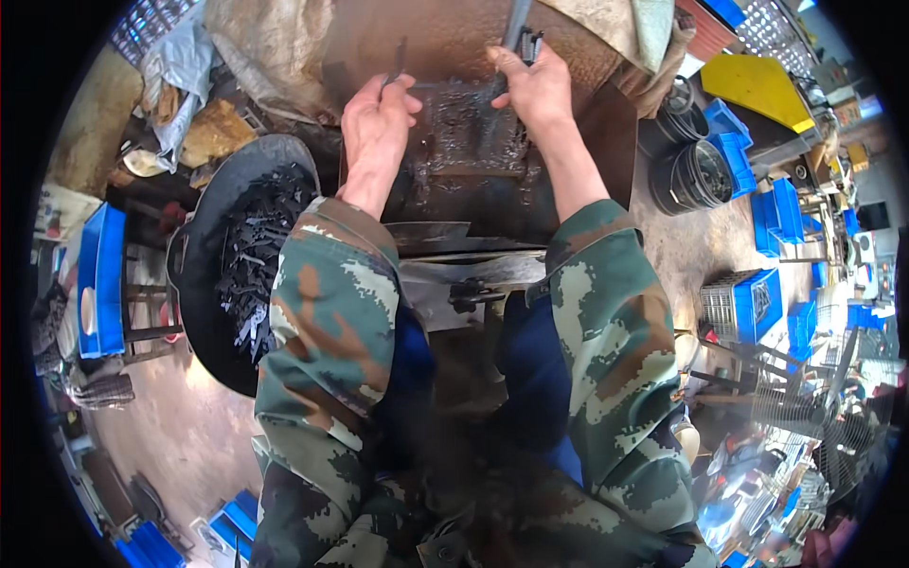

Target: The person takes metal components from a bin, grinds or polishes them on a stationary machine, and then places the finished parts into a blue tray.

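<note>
Over a wet, brown metal work surface (578, 142), both my hands are raised at its far part. My left hand (377, 128) is closed in a pinch on a thin dark strip (399, 59) that sticks up past the fingers. My right hand (544, 90) is closed on several short dark metal pieces (532, 44); its thumb lies by a grey bar (517, 21) coming down from the top. Between the hands sits a wet, oily dark block (473, 128). Whether the right fingers touch the bar, I cannot tell.
A black basin (204, 312) of dark metal pieces (254, 248) stands to my left. At right are black buckets (696, 180), blue crates (757, 303) and a yellow panel (753, 90). A fan (838, 426) stands lower right. Stained cloth (275, 47) hangs at the far left.
</note>
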Available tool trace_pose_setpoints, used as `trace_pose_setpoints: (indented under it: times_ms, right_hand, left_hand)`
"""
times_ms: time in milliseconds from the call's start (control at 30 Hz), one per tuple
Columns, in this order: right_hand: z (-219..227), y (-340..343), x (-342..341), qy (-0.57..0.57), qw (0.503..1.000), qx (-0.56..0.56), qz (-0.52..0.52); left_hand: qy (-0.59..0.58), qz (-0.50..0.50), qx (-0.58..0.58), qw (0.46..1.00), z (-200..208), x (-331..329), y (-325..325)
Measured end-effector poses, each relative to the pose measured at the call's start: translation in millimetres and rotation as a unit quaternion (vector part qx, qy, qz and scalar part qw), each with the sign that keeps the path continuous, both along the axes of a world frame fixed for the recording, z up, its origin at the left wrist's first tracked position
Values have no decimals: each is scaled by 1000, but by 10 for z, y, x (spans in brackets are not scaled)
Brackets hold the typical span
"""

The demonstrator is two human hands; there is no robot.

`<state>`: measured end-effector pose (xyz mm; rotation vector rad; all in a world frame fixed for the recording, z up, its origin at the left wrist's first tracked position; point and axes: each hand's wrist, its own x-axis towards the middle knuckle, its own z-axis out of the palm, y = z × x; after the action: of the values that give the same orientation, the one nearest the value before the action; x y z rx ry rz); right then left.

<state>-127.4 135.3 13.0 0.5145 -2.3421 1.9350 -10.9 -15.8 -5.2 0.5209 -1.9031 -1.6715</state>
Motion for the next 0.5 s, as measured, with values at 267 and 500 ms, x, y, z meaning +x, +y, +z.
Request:
trace_pose_setpoints:
  times_ms: [267, 500]
  right_hand:
    - [20, 7, 10, 5, 999, 31, -6]
    - [-1, -1, 6, 5, 999, 49, -7]
  left_hand:
    - [-10, -8, 0, 1000, 17, 35, 53]
    - [-6, -6, 1, 1000, 20, 67, 30]
